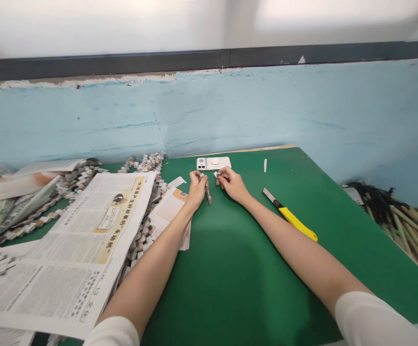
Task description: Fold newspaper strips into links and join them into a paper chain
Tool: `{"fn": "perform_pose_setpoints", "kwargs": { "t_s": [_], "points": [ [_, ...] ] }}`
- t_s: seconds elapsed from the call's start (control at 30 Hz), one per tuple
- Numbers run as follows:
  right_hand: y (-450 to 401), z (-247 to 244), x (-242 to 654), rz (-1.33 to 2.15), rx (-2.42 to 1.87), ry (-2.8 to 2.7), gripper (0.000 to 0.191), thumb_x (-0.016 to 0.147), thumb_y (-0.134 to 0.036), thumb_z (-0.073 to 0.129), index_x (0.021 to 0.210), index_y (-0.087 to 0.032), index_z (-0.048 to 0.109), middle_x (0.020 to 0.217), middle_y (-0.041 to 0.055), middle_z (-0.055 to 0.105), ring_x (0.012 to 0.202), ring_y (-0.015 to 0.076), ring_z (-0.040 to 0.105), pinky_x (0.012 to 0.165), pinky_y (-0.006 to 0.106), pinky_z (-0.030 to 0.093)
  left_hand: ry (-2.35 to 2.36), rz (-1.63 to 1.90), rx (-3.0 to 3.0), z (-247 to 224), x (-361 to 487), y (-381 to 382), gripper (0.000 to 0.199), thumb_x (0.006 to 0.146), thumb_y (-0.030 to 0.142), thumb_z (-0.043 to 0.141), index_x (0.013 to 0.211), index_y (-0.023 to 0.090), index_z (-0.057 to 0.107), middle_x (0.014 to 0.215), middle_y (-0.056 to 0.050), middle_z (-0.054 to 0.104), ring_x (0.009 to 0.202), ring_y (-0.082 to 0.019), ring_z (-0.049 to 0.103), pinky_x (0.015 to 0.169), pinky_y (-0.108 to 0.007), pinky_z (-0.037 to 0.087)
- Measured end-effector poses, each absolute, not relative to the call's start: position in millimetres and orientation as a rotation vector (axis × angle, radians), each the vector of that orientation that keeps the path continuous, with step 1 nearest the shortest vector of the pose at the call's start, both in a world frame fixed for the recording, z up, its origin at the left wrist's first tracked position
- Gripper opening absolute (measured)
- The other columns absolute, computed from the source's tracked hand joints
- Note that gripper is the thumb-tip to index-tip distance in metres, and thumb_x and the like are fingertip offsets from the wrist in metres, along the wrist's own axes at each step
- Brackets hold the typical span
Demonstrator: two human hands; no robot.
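My left hand is closed around one end of a short folded-paper chain, whose loose end hangs toward the green table. Just to its right, my right hand pinches a small white piece of paper between thumb and fingertips. A narrow gap separates the two hands. Behind them a white phone lies on the table. A yellow-handled knife rests beside my right forearm, and a thin white paper strip lies farther back.
Newspaper sheets cover the left side of the green table, over long folded-paper chains. Cut paper lies by my left forearm. A blue wall stands behind. Thin sticks are piled beyond the right edge.
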State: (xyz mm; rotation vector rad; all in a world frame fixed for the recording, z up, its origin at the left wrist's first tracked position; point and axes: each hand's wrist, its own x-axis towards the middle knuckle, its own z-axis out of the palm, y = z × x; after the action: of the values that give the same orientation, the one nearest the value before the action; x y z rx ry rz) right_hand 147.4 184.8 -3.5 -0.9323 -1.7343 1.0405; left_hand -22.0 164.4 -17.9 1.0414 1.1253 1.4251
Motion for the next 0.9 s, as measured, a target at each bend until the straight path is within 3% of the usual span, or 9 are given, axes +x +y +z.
{"fn": "perform_pose_setpoints", "kwargs": {
  "t_s": [0.27, 0.5, 0.67, 0.73, 0.9],
  "points": [
    [186, -5, 147, 1.032, -0.934, -1.739, 0.018, 0.096, -0.042, 0.054, 0.099, -0.024, 0.051, 0.074, -0.0015, 0.068, 0.056, 0.0151, 0.053, 0.062, 0.029, 0.045, 1.136, 1.427, 1.072, -10, -21, 163, 0.025, 0.089, 0.027, 0.066, 0.094, 0.024, 0.041, 0.074, 0.007, 0.049, 0.061, -0.009, 0.051, 0.06, -0.019, 0.044],
    [186, -5, 147, 1.034, -0.92, -1.73, 0.017, 0.095, -0.041, 0.055, 0.099, -0.025, 0.052, 0.073, -0.0016, 0.068, 0.056, 0.0157, 0.054, 0.063, 0.03, 0.045, 1.135, 1.425, 1.15, -3, -24, 161, 0.033, 0.07, 0.031, 0.083, 0.086, 0.018, 0.057, 0.075, 0.004, 0.056, 0.065, -0.009, 0.053, 0.062, -0.02, 0.043],
    [185, -5, 147, 1.032, -0.927, -1.736, 0.019, 0.095, -0.043, 0.054, 0.1, -0.025, 0.052, 0.074, -0.0015, 0.068, 0.056, 0.0155, 0.053, 0.062, 0.03, 0.045, 1.08, 1.389, 1.035, -3, -23, 160, 0.041, 0.073, 0.041, 0.083, 0.088, 0.019, 0.052, 0.065, 0.007, 0.054, 0.046, -0.005, 0.043, 0.045, -0.018, 0.03],
    [186, -6, 147, 1.035, -0.92, -1.734, 0.018, 0.096, -0.042, 0.054, 0.1, -0.025, 0.052, 0.073, -0.0017, 0.067, 0.056, 0.0153, 0.054, 0.062, 0.03, 0.045, 1.06, 1.379, 1.012, -2, -24, 159, 0.044, 0.075, 0.044, 0.082, 0.091, 0.02, 0.048, 0.071, 0.005, 0.062, 0.041, -0.004, 0.042, 0.039, -0.018, 0.025],
    [188, -8, 147, 1.022, -0.915, -1.729, 0.016, 0.096, -0.039, 0.055, 0.098, -0.024, 0.054, 0.073, -0.0014, 0.067, 0.057, 0.0154, 0.055, 0.063, 0.03, 0.046, 0.998, 1.381, 0.99, -1, -26, 159, 0.051, 0.072, 0.047, 0.085, 0.092, 0.02, 0.046, 0.085, -0.004, 0.073, 0.044, -0.007, 0.055, 0.037, -0.018, 0.034]
  ]
}}
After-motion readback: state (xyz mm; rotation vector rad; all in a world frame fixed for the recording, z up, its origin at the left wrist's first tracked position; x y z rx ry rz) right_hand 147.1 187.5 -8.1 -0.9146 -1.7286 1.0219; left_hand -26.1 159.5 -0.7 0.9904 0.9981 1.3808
